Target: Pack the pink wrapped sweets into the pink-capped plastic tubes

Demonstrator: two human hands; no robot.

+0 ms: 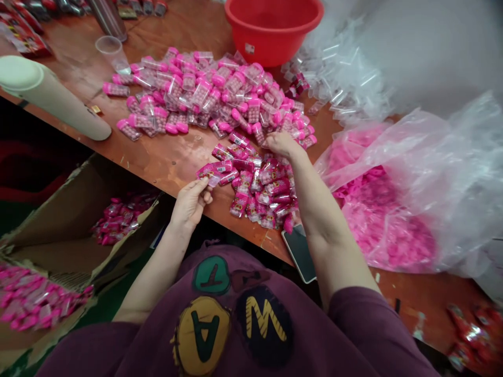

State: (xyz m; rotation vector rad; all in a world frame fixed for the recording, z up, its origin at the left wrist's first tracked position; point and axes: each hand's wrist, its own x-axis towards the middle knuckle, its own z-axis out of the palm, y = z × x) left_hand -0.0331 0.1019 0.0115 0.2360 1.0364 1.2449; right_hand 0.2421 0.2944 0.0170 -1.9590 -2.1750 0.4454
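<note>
My left hand (192,203) is closed in a pinch on a small, filmy plastic sleeve (214,180), near the table's front edge. Just beyond it lie wrapped candy bottles (243,182) in shiny printed pink sleeves. My right hand (281,143) is at the near edge of a heap of clear candy bottles (196,94) with pink caps and pale pink beads inside. Its fingers curl around a candy bottle (258,134) there, though the fingertips are partly hidden.
A red basin (275,26) stands behind the heap, beside a pile of clear plastic pieces (346,73). At right is a clear bag (385,209) of pink parts. A phone (301,254), a pale flask (55,97) and a plastic cup (113,54) rest on the table. Below left is a cardboard box (58,225).
</note>
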